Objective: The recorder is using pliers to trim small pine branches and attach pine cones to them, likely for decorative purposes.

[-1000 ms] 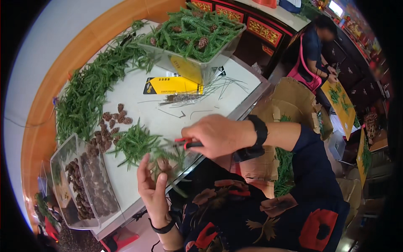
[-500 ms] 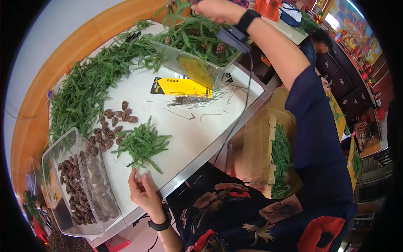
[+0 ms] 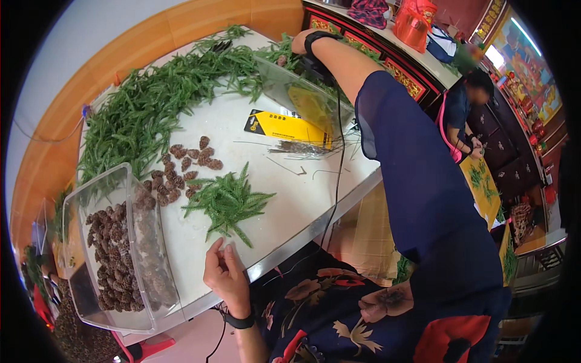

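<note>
My left hand (image 3: 227, 275) rests at the table's near edge, thumb and forefinger a little apart with nothing visible between them. Just beyond its fingertips lies a small spread of green artificial fir sprigs (image 3: 230, 202). My right arm reaches to the far side, where my right hand (image 3: 304, 41) is over a clear plastic bin (image 3: 284, 91) of greenery. Its fingers are hidden, so what it holds, if anything, does not show. Small brown pine cones (image 3: 172, 181) lie loose left of the sprigs. Many more fill a clear plastic box (image 3: 130, 242) at the left.
A long heap of green garland (image 3: 139, 109) covers the table's far left. Thin wires (image 3: 296, 147) lie by a yellow package (image 3: 284, 127). A black cable (image 3: 340, 163) hangs over the table edge (image 3: 302, 227). Another person (image 3: 469, 109) works at the right.
My right hand has come down from above the bin toward its far side; the greenery near it has dropped from view. The view has shifted. My left hand stays near the sprigs.
</note>
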